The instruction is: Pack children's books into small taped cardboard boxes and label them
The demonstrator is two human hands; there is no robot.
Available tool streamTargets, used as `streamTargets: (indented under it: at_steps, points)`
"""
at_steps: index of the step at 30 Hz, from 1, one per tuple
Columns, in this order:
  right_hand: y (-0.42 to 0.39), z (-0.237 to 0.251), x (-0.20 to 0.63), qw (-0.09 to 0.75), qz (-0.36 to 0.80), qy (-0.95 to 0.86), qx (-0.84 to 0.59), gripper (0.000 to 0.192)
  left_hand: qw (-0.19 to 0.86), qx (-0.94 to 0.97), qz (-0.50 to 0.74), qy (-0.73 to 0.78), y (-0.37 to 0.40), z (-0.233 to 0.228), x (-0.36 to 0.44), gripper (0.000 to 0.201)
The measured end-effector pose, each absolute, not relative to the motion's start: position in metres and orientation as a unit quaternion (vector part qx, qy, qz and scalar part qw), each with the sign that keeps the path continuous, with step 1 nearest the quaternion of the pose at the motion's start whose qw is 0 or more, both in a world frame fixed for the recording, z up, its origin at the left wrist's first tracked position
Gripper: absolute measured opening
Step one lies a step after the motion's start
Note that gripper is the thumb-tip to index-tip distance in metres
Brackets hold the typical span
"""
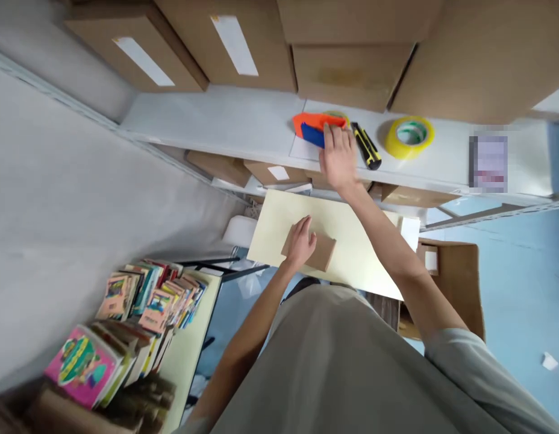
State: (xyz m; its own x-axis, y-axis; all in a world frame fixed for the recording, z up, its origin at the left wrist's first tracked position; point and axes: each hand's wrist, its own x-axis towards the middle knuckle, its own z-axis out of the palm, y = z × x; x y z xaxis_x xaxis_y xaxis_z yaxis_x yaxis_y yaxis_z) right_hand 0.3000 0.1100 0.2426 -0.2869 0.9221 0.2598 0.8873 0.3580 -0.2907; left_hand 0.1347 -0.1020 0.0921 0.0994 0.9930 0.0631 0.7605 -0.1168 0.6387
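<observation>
Brown cardboard, a small flat box (316, 250), lies on the pale yellow surface (352, 241) nearest the person, and the left hand (300, 241) rests on its left end, fingers spread flat, pressing rather than gripping. Farther off, on the white shelf (225, 120), the right hand (338, 158) lies over the orange and blue tape dispenser (312, 128), fingers draped on its right end; whether they close round it I cannot tell. The dispenser's long axis runs left to right, its right part hidden. Just right lie a yellow-black utility knife (366, 146) and a yellow tape roll (409, 137).
</observation>
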Motion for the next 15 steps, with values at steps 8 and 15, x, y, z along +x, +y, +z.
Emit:
streamTargets:
  at_steps: [8, 15]
  points:
    - [-0.1, 0.081, 0.388, 0.07, 0.299, -0.722, -0.62, 0.064, 0.301, 0.678, 0.139, 0.656, -0.214, 0.033, 0.146, 0.059]
    - [-0.203, 0.013, 0.417, -0.138, 0.453, -0.681, -0.559, 0.056, 0.33, 0.678, 0.083, 0.651, -0.222, 0.029, 0.158, 0.077]
